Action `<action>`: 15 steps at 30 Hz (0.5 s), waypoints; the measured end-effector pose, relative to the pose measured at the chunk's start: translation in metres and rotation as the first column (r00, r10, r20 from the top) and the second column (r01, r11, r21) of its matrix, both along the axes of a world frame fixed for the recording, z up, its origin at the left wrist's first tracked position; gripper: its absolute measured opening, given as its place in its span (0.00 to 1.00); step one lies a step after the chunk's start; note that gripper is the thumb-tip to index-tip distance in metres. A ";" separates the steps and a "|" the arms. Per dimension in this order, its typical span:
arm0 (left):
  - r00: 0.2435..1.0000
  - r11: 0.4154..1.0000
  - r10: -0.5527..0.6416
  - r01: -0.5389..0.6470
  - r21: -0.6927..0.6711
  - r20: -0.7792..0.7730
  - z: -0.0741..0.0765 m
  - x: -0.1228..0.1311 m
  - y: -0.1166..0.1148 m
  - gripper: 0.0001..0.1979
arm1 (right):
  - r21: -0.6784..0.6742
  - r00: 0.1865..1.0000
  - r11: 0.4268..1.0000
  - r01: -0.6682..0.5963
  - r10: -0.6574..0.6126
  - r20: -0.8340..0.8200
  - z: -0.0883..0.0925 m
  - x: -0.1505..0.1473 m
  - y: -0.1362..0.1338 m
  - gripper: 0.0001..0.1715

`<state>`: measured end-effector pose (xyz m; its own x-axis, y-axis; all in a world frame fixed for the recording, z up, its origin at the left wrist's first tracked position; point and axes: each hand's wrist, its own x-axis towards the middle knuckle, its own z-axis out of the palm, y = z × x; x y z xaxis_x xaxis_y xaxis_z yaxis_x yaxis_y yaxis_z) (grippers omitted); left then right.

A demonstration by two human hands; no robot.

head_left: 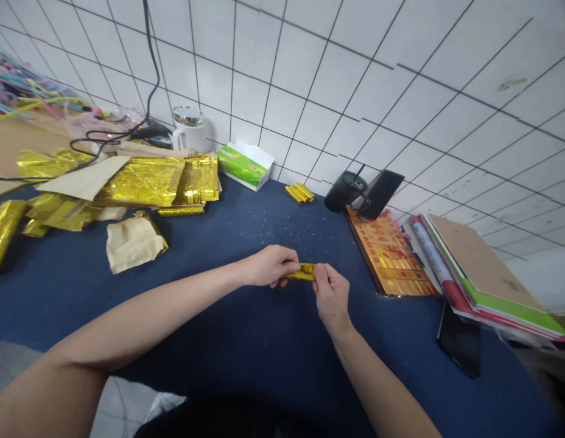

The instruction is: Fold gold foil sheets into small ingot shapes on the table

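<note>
Between my two hands is a narrow folded strip of gold foil paper, held level above the dark blue tabletop. My left hand pinches its left end, thumb on top. The right end is pinched by the thumb and fingers of my right hand. Farther back, near the wall, lies a small group of folded gold strips. Stacked gold foil sheets lie at the left, with one narrow gold strip along their front edge. A crumpled piece of tan-backed foil paper sits in front of them.
A tissue pack, a white mug and a black cup stand along the tiled wall. To the right are an orange-gold packet, stacked folders and a black phone. A black cable hangs at the left.
</note>
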<state>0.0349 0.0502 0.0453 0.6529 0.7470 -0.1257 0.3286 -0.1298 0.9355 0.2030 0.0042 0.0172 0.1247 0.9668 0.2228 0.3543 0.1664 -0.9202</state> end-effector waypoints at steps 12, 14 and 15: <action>0.958 0.961 0.254 -0.266 0.076 0.134 -0.004 0.007 0.000 0.12 | 0.017 0.990 0.999 0.042 -0.039 -0.135 -0.003 -0.002 0.001 0.23; 0.957 0.966 0.250 -0.257 0.036 0.145 -0.007 0.008 0.001 0.14 | 0.026 0.991 0.998 0.053 -0.050 -0.122 -0.001 -0.001 0.000 0.23; 0.959 0.969 0.241 -0.246 0.012 0.150 -0.008 0.009 0.001 0.16 | 0.028 0.992 0.998 0.059 -0.055 -0.116 0.000 -0.001 0.000 0.23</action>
<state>0.0435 0.0516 0.0371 0.4603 0.8876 -0.0176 0.2140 -0.0917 0.9725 0.2022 0.0046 0.0171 0.2058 0.9503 0.2335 0.2565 0.1778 -0.9500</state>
